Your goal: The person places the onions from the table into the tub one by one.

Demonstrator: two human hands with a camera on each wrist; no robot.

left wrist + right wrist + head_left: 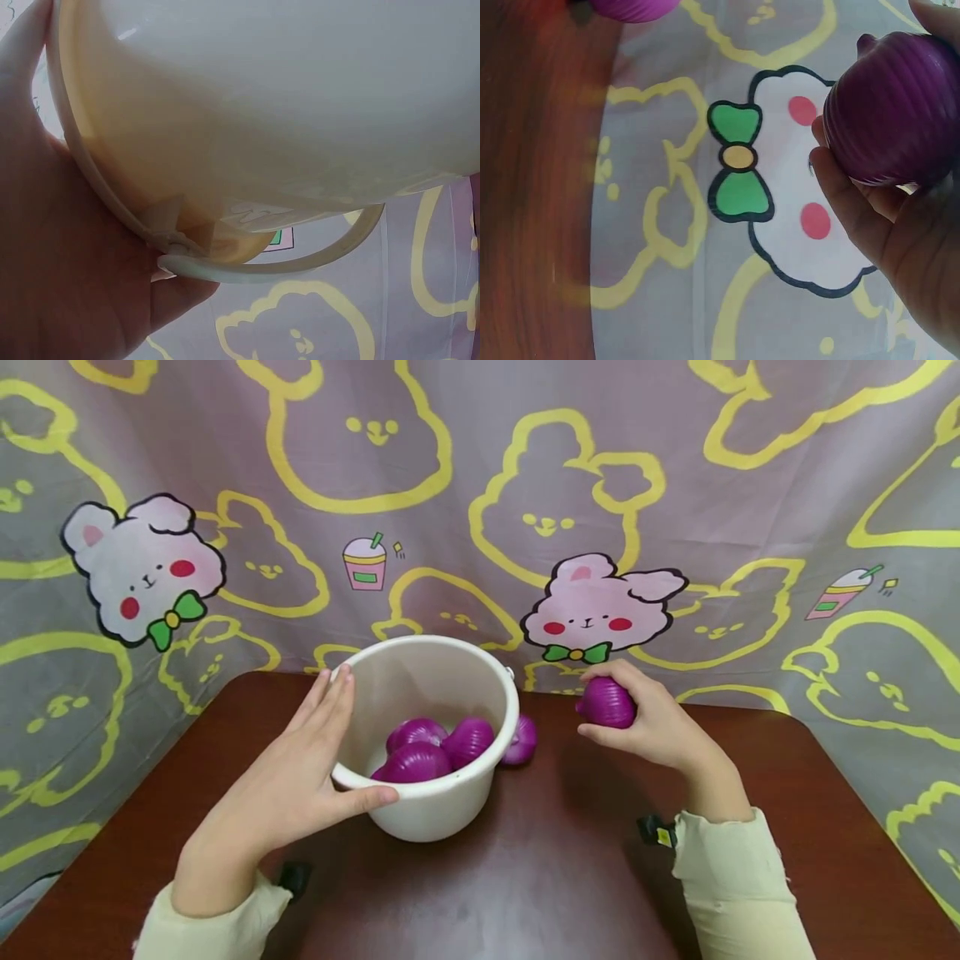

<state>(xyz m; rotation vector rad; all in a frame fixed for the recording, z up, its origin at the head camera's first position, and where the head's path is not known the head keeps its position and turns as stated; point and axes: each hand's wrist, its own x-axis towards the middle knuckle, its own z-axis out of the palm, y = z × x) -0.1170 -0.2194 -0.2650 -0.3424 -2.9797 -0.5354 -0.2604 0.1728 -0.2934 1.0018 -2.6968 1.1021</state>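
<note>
My left hand (296,777) rests against the left side of a white bucket (431,814), fingers fairly straight along the rim and thumb across the front rim. Several purple onions (416,764) lie inside the bucket. In the left wrist view, that hand (75,225) touches the rim beside the bucket's handle (300,262). My right hand (660,727) holds another purple onion (609,702) above the table, to the right of the bucket. Up close in the right wrist view, the onion (896,109) sits between thumb and fingers, its stubby tip showing.
One more purple onion (521,742) lies on the table just right of the bucket, partly hidden by it. The dark brown table (480,893) ends at a patterned curtain (450,527) at the back. Small black pieces (651,831) show at both wrists.
</note>
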